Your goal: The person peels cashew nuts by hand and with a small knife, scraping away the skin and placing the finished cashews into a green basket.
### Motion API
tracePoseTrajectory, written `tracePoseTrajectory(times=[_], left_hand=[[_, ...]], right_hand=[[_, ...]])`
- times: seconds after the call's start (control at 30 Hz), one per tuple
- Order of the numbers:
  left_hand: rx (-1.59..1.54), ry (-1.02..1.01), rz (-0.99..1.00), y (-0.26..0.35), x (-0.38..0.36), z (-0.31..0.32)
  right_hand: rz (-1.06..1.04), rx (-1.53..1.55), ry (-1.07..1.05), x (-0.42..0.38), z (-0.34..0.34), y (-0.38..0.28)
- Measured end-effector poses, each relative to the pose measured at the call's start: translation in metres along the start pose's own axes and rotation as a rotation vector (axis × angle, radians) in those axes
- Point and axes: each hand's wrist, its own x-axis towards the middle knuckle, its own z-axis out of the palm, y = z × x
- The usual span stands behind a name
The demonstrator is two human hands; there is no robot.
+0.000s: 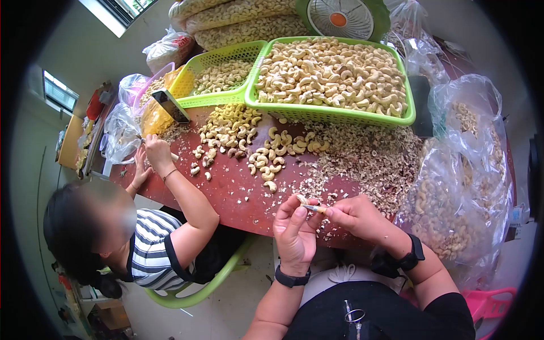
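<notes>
Between the thumb and fingers of my left hand is a single cashew nut, held just above the table's near edge. My right hand grips a small knife with a short pale handle, and its blade tip meets the cashew. Both hands are closed and close together. Loose cashews lie on the red table beyond my hands. A spread of skin flakes covers the tabletop to the right.
A green basket heaped with cashews stands at the back, beside a smaller green basket. Plastic bags of nuts rest on the right. Another person sits at left, hands near a propped phone. A fan stands behind.
</notes>
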Motion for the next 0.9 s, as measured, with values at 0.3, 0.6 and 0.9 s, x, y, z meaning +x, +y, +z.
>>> tracePoseTrajectory(times=[0.3, 0.6, 0.9], left_hand=[[0.044, -0.003, 0.029, -0.0049, -0.0048, -0.0033], [-0.04, 0.007, -0.04, -0.0013, -0.0024, -0.0011], [-0.037, 0.02, -0.025, -0.0068, -0.0038, -0.0031]], right_hand=[[-0.011, -0.043, -0.011, -0.0007, -0.0017, -0.0003], [-0.018, -0.012, 0.024, 0.0003, 0.0016, 0.006], [-0.021, -0.006, 0.048, 0.0009, 0.0003, 0.007]])
